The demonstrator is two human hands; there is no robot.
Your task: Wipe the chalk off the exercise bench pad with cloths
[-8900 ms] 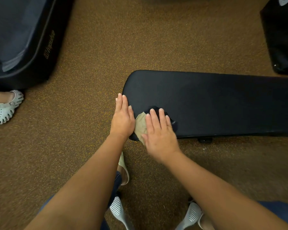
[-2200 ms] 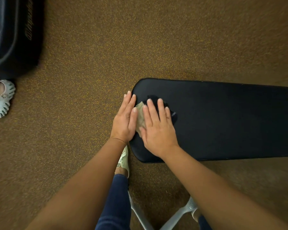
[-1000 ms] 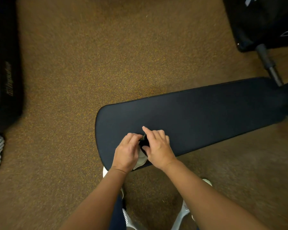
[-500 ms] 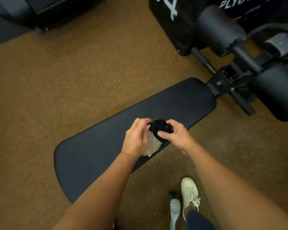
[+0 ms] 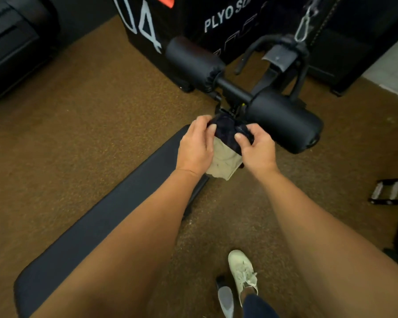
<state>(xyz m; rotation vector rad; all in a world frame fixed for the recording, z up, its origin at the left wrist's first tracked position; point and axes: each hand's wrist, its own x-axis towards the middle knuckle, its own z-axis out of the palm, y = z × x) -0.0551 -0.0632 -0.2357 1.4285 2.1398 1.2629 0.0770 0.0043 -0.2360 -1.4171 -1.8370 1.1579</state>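
two hands, left hand (image 5: 194, 149) and right hand (image 5: 257, 150), fingers curled round dark cloth (image 5: 228, 131) bunched over beige cloth (image 5: 224, 161)

- Both bare forearms reach forward from the bottom of the view and draw together toward the hands.
- The left hand (image 5: 194, 145) has its back up and its fingers curled, with the thumb and fingertips pinching the left side of a bunched dark cloth (image 5: 228, 131).
- The right hand (image 5: 256, 149) has its back up, its thumb pressed on the dark cloth and its fingers curled round the right side.
- A beige cloth (image 5: 224, 160) hangs between the two palms.
- The hands are close together but do not touch.
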